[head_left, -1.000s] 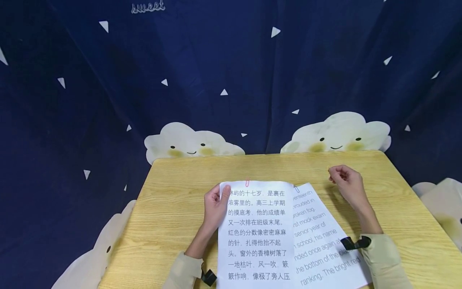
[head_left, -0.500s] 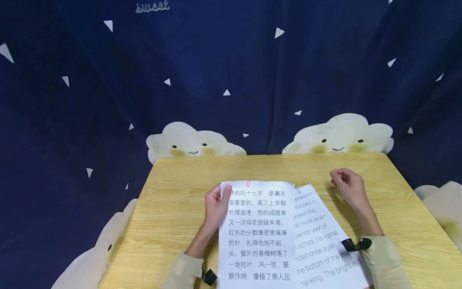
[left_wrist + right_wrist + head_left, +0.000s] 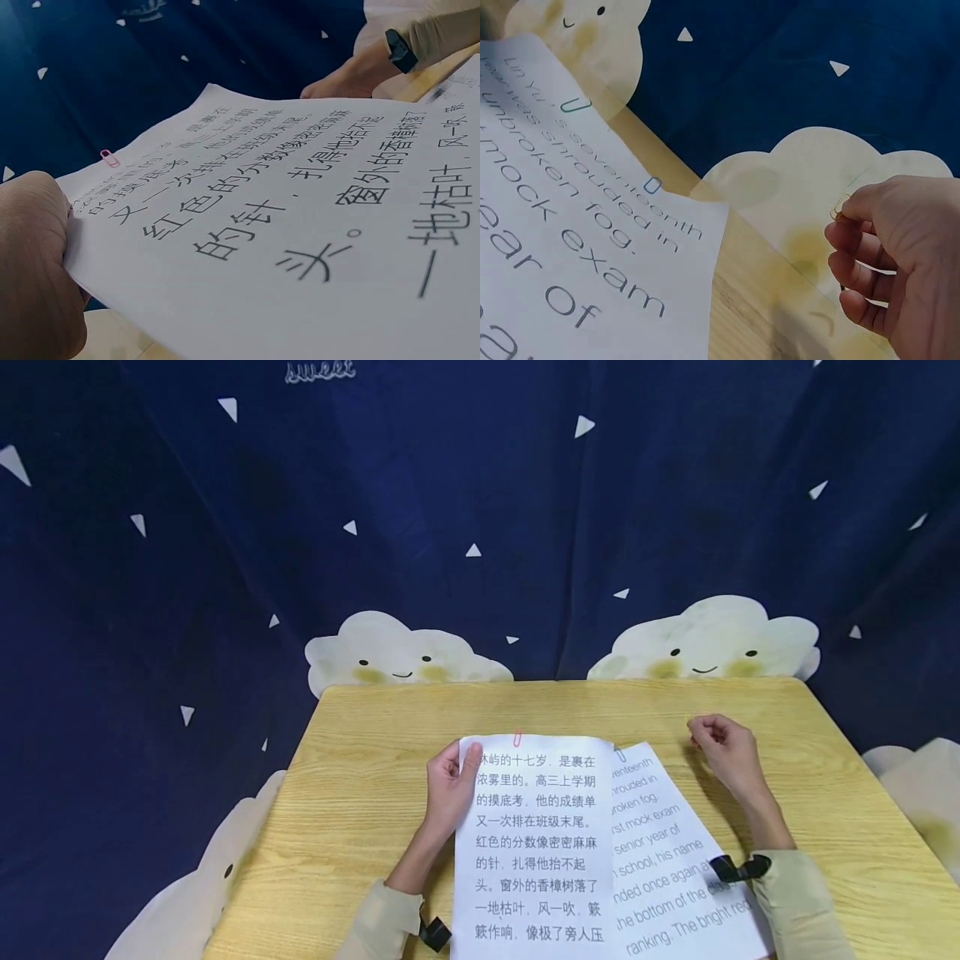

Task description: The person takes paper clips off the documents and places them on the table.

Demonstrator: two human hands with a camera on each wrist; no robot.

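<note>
My left hand (image 3: 452, 785) grips the upper left corner of a white sheet of Chinese text (image 3: 536, 860), thumb on top. A pink paper clip (image 3: 110, 158) sits on that sheet's top edge. Partly behind it, a slanted sheet of English text (image 3: 667, 860) lies to the right. A green paper clip (image 3: 576, 104) and a blue paper clip (image 3: 653, 185) are on its top edge. My right hand (image 3: 900, 247) pinches a small yellow paper clip (image 3: 841, 205) between thumb and index finger, above the table and apart from the sheets; its other fingers are curled.
Both sheets are over a light wooden table (image 3: 375, 752). A dark blue curtain (image 3: 420, 485) with white triangles and smiling clouds hangs behind the table and along its sides. Black wrist straps (image 3: 738, 867) sit over the beige sleeves.
My right hand has come slightly down and nearer, still pinching the yellow paper clip. My left hand keeps its grip on the Chinese sheet. The head view has shifted a little.
</note>
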